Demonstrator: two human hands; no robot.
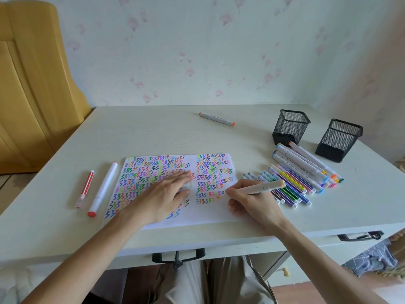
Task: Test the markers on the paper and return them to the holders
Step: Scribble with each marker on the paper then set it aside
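A sheet of paper lies near the front edge of the pale tabletop, most of it filled with rows of small coloured zigzag marks. The left hand rests flat on the middle of the sheet, fingers spread and stretched out, holding nothing. The right hand grips a white marker in a writing hold, with its orange tip touching the paper at the end of one of the lower rows on the sheet's right side; an orange dot shows there.

Just right of the paper, a loose row of thin coloured markers lies side by side, and beyond them on the far right side lie several thicker white markers with coloured ends. Farther back on the right stand two black mesh holders, well apart from the paper, one beside the other; both look empty from this angle. A single white marker with orange ends lies alone at the far middle of the tabletop. Left of the paper lie a thin red striped pen and a thick white marker with a red cap, side by side.
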